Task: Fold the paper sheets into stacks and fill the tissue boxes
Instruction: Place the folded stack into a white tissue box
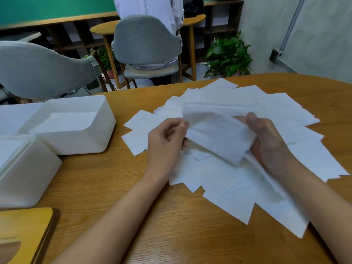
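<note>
Sheets of white paper (238,183) lay in a loose, overlapping pile on the right half of the wooden table (181,225), their corners pointing every way. Above the pile, one sheet (215,134) was held up between both hands. Its long axis ran across from left to right, tilted so the right end came nearer the person. The left hand (165,140) pinched the sheet's left edge between thumb and curled fingers. The right hand (266,143) gripped the right end, thumb on top, its fingers hidden beneath the paper. To the left stood an open white tissue box (102,134), one long side facing the person, with a flat stack of folded paper (70,119) lying inside. A second white box (26,174) sat nearer, just beside the first, and a wooden lid (24,233) lay at the near-left corner.
</note>
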A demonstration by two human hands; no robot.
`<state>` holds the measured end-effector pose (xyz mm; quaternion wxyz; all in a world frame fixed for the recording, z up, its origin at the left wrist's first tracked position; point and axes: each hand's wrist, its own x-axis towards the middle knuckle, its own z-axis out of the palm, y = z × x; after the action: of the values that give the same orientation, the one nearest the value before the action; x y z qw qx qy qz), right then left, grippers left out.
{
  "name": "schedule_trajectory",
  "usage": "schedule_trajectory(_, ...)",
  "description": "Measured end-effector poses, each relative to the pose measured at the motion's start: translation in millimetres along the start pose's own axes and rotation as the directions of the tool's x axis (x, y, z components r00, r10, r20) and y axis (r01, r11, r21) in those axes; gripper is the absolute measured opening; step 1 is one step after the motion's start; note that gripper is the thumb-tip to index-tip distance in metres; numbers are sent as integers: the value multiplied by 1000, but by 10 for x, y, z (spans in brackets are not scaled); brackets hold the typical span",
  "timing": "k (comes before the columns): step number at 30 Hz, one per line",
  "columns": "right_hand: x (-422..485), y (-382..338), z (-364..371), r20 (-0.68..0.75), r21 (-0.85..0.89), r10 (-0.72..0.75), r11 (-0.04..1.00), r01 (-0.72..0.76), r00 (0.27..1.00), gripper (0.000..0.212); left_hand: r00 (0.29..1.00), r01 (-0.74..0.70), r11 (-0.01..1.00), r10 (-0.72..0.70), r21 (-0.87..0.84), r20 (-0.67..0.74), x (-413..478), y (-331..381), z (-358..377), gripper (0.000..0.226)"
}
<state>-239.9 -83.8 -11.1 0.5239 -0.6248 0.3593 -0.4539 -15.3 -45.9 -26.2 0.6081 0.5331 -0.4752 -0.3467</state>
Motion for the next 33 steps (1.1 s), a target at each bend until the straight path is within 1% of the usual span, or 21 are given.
schedule_trajectory(1, 3, 15, 1, -15, -10, -2, 1000, 2, 1000, 87, 997, 71, 995, -73, -71, -21, 14, 20, -19, 10)
schedule_trajectory(2, 7, 12, 11, -27, -49, -11, 999, 10, 1000, 77, 990, 136, 981, -141, -142, -26, 27, 35, -31, 10)
schedule_trajectory(4, -8, -26, 54, -46, -100, -33, 995, 29, 998, 31, 975, 216, 953, -224, -214, -12, 42, 50, -46, 9)
schedule_trajectory(5, -16, -57, 76, -66, -96, -37, 995, 31, 997, 16, 974, 223, 955, -228, -198, -1, 44, 47, -51, 11)
schedule_trajectory(6, -24, -69, 82, -91, -85, -34, 996, 26, 995, 10, 979, 205, 967, -204, -149, 21, 40, 39, -55, 14)
schedule_trajectory(7, -30, -78, 77, -105, -79, -29, 997, 21, 994, 10, 985, 166, 983, -162, -84, 52, 30, 36, -57, 18)
schedule_trajectory(9, -25, -93, 86, -105, -76, -17, 997, 9, 994, 10, 992, 69, 998, -70, 16, 104, -14, 55, -54, 21)
schedule_trajectory(11, -29, -103, 86, -85, -92, 8, 996, -15, 996, 10, 993, 51, 998, -54, 32, 102, -49, 86, -45, 17)
schedule_trajectory(14, -49, -148, 109, -52, -93, 19, 995, -24, 998, 16, 988, 122, 992, -120, -15, 101, -62, 116, -29, 18)
schedule_trajectory(18, -50, -155, 145, -34, -64, -15, 998, 13, 999, 32, 963, 251, 959, -233, -130, 137, -103, 124, 36, 15)
schedule_trajectory(20, -43, -146, 154, -11, -99, -47, 994, 45, 999, 42, 955, 282, 946, -260, -161, 144, -128, 123, 71, 13)
schedule_trajectory(23, -30, -112, 144, -1, -123, -94, 988, 94, 996, 55, 955, 285, 945, -265, -164, 133, -142, 139, 81, 14)
schedule_trajectory(24, -28, -112, 142, -4, -119, -103, 988, 102, 995, 60, 964, 257, 956, -242, -145, 114, -145, 142, 82, 16)
schedule_trajectory(26, -15, -108, 130, -12, -125, -130, 984, 127, 991, 70, 989, 138, 990, -137, -7, 51, -131, 130, 80, 25)
schedule_trajectory(28, -1, -122, 105, -18, -99, -146, 985, 144, 989, 78, 996, 71, 994, -76, 88, 50, -115, 133, 74, 44)
schedule_trajectory(30, 3, -128, 92, -25, -1, -125, 992, 125, 992, 83, 983, 119, 993, -120, 17, 135, -104, 155, 60, 58)
schedule_trajectory(31, 1, -128, 92, -25, 27, -113, 993, 114, 993, 83, 973, 150, 988, -141, -33, 184, -104, 164, 56, 60)
schedule_trajectory(33, -2, -135, 97, -12, -13, -116, 993, 116, 993, 80, 976, 120, 990, -103, -77, 194, -112, 166, 45, 59)
